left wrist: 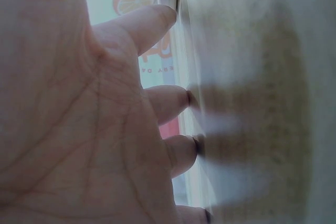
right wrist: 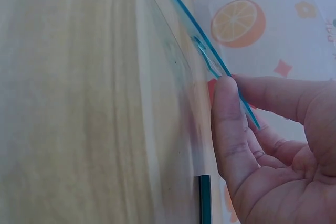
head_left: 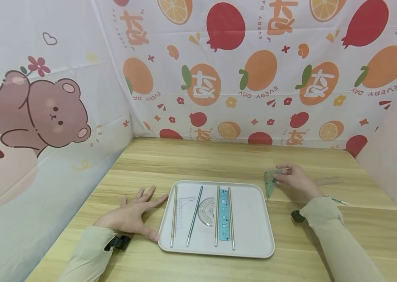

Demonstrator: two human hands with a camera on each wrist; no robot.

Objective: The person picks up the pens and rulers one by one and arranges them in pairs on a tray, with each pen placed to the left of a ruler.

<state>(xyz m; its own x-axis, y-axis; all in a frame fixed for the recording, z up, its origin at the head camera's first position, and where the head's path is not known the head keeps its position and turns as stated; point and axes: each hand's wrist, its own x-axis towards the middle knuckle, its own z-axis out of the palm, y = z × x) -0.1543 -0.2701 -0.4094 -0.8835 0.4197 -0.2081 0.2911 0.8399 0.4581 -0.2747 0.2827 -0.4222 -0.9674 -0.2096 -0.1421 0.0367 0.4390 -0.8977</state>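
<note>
My right hand point(head_left: 298, 182) pinches a translucent teal set square point(head_left: 269, 186) between thumb and fingers, just past the tray's right rim. In the right wrist view the set square point(right wrist: 195, 23) is tilted up above the wood. My left hand point(head_left: 131, 215) rests with fingers spread at the left side of the white tray point(head_left: 253, 219), thumb and a fingertip right at its rim. Inside the tray lie gold pencils point(head_left: 174, 215), a blue pencil point(head_left: 194, 215), a clear set square point(head_left: 180, 213), a clear protractor point(head_left: 205, 213) and a blue ruler point(head_left: 224, 219).
On the table point(head_left: 191, 156) to the right, a clear ruler point(head_left: 330, 181) and a pencil point(head_left: 337, 200) lie partly behind my right hand. Printed cloth point(head_left: 233, 113) hangs at the back and along both sides.
</note>
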